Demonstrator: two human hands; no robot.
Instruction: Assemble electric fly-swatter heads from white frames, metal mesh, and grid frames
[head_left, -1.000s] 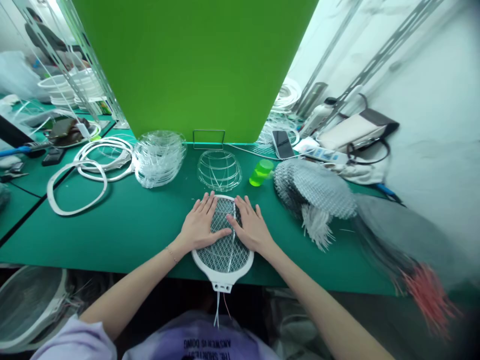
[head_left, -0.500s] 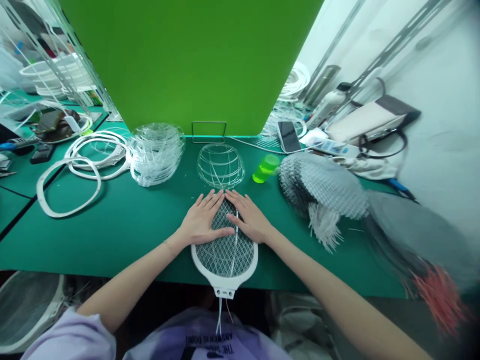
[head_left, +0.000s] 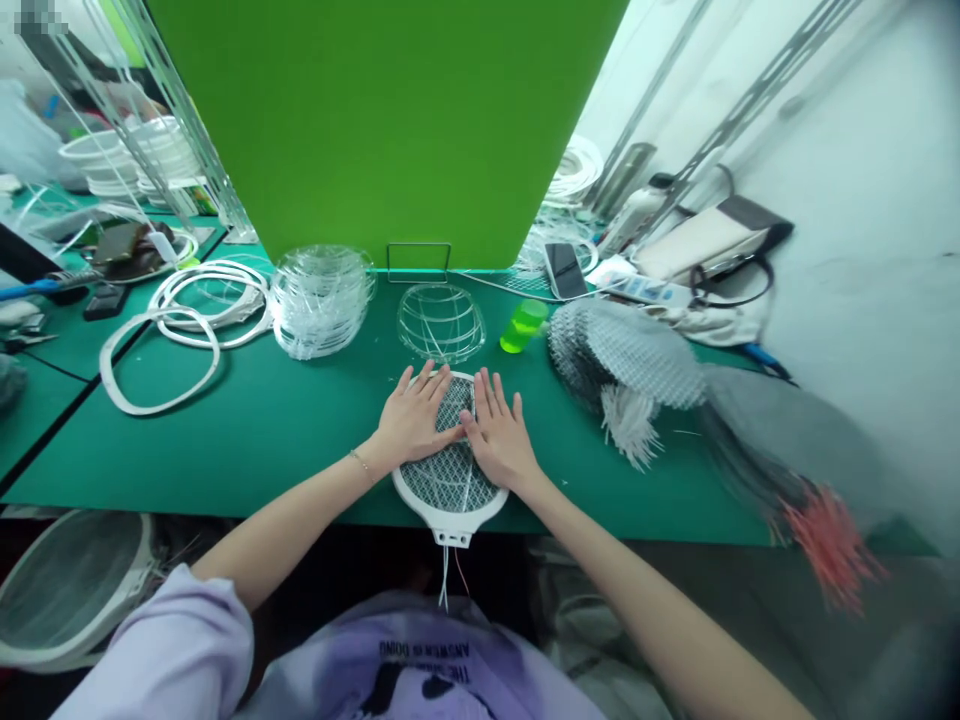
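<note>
A white-rimmed mosquito swatter head (head_left: 442,487) with a metal mesh lies flat at the table's front edge, its neck and thin wires pointing towards me. My left hand (head_left: 417,417) rests flat on its upper left part, fingers stretched out. Across the upper right rim lies my right hand (head_left: 498,432), also flat with fingers extended. The two thumbs come together over the middle of the mesh. Both palms hide much of the rim's sides. Just beyond the fingertips sits a clear plastic ribbed frame (head_left: 442,322).
Left of centre stand a stack of clear frames (head_left: 322,303) and loose white rings (head_left: 160,362). To the right are a green bottle (head_left: 523,326), piled mesh sheets (head_left: 637,350), grey netting with red ends (head_left: 795,430) and a phone (head_left: 565,271). A green panel (head_left: 390,130) rises behind.
My right hand has shifted from the top of the swatter head to its right side, its fingers now pointing away from me. The left hand stays pressed on the left. The camera view has shifted slightly.
</note>
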